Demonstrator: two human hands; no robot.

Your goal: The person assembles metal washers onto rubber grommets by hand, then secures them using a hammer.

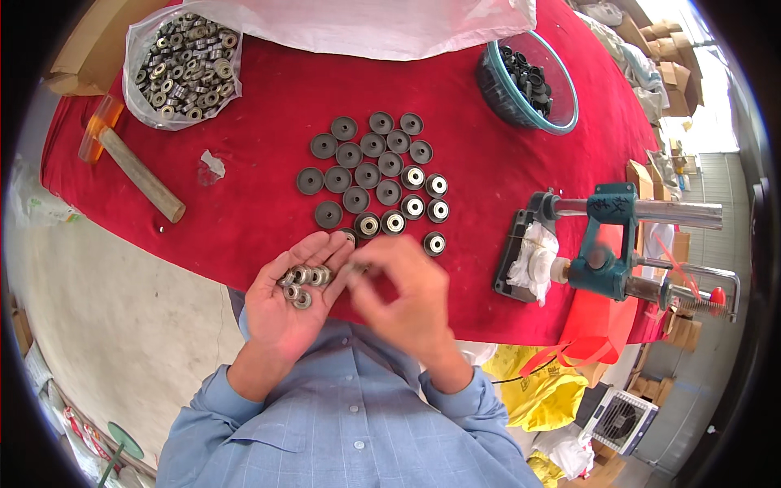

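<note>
Palm up at the near edge of the table, my left hand [286, 302] cradles several small metal ball bearings [299, 276]. Close beside its fingertips, my right hand [407, 289] is blurred by motion, its thumb and fingers pinched around what looks like one more bearing [359, 267]. Beyond both hands, round dark grey caps [355, 199] lie in loose rows on the red cloth. Those at the near right, such as one cap [394, 222], have a shiny bearing seated in the middle; the others show a bare centre post. My left fingers partly cover one cap.
A clear bag of bearings [189, 77] sits at the far left, near a wooden-handled hammer [142, 175]. At the far right, a teal bowl [567, 104] holds black parts. A green hand press [606, 244] stands on the right, beside a red bag [598, 321] at the table edge.
</note>
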